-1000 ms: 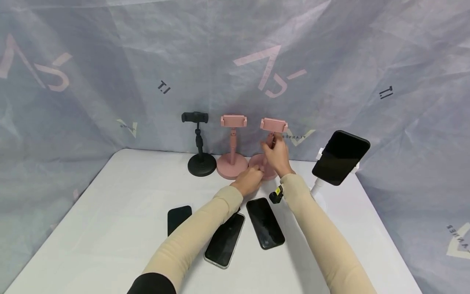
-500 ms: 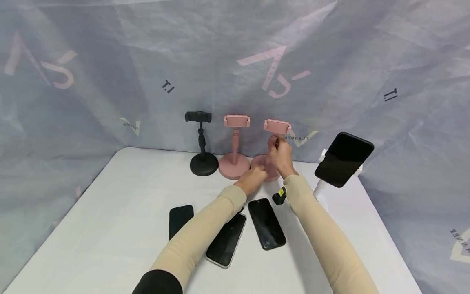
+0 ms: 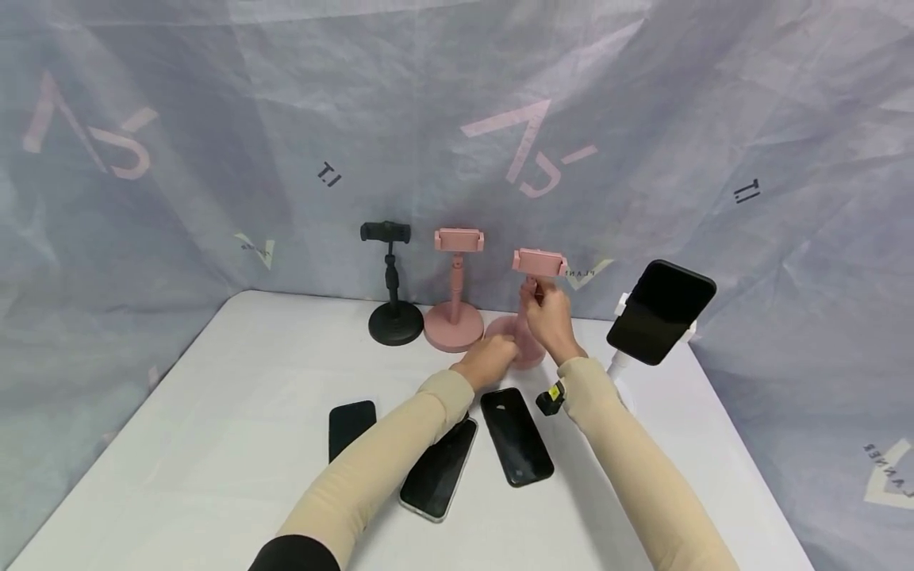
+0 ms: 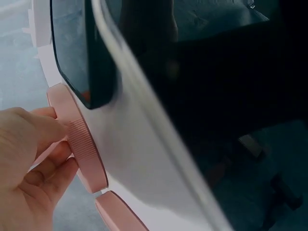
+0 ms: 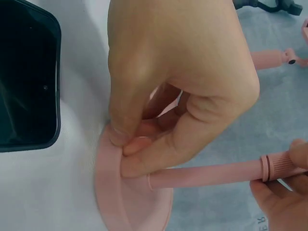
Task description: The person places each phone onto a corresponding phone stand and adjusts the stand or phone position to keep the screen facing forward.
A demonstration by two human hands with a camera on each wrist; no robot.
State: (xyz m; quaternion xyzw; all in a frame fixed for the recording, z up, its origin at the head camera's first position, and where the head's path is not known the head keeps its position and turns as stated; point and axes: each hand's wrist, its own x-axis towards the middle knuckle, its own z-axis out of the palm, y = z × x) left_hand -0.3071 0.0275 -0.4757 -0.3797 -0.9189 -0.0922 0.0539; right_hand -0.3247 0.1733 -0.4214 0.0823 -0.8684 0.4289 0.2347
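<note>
Grey-blue printed fabric backdrop [image 3: 400, 95] behind a white table [image 3: 214, 444], and the print is most of the readable stuff: "T.I" a couple of times at odd angles, plus what looks like PLANNER in mirror writing, partly cut off. Big pinkish shapes on it too, can't make those out. Small black gadget [image 3: 550, 399] by the right cuff has a yellow label, way too small to read.

So, the pink plastic phone stand [image 3: 539, 262] stands at the back of the table, rightmost of the row. Left hand [image 3: 493, 357] is pinching the rim of its round base [image 5: 109, 187] between thumb and fingers. Right hand [image 3: 553, 313] has its fingers curled round the ribbed collar [image 5: 283, 165] high on the stem, just below the clamp.

Just to its left is a matching pink stand [image 3: 453, 325], then a black stand [image 3: 396, 323]. Over on the right, a white stand [image 3: 618, 363] holds a tilted black phone [image 3: 661, 312].

Three dark-screened phones lie flat in front: one dark phone [image 3: 350, 424] partly under the left sleeve [image 3: 378, 468], one silver-edged phone [image 3: 439, 469] with its top corner covered by the sleeve too, and one black-rimmed phone [image 3: 517, 438] between the arms.
</note>
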